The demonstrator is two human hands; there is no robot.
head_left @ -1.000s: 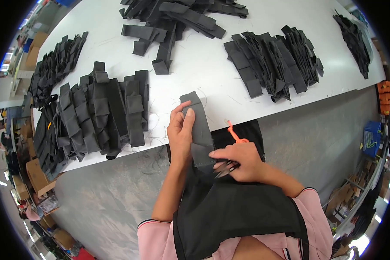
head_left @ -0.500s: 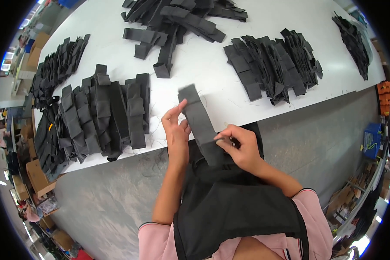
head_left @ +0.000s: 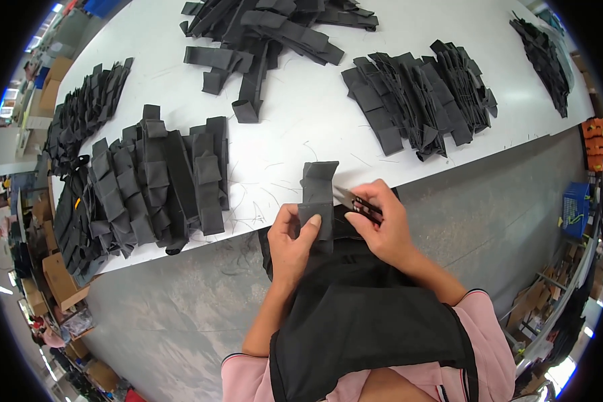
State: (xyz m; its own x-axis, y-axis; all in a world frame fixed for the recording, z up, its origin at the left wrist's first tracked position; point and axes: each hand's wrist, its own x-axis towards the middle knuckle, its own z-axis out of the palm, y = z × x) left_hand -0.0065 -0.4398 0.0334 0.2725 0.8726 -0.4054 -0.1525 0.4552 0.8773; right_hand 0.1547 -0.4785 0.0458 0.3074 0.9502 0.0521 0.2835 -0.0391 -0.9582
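My left hand [head_left: 292, 244] pinches a dark grey fabric strip [head_left: 317, 191] between thumb and fingers, just over the table's near edge. The strip's upper end is folded and points away from me; its lower end hangs below my thumb. Thread snips [head_left: 364, 206] with dark handles lie in my right hand [head_left: 386, 224], my fingers closed around them. Their metal blades point at the right edge of the strip, close beside it. Whether the blades touch the cloth I cannot tell.
Stacks of similar strips lie on the white table [head_left: 275, 147]: a left stack [head_left: 157, 181], a right stack [head_left: 419, 100] and a loose far heap [head_left: 268, 33]. Cut thread ends are scattered about. A blue basket [head_left: 574, 213] stands off to the right.
The right hand has let go of the strip, and the snips now show in it. The left hand has shifted nearer and right, gripping the strip, which is now folded and more upright.
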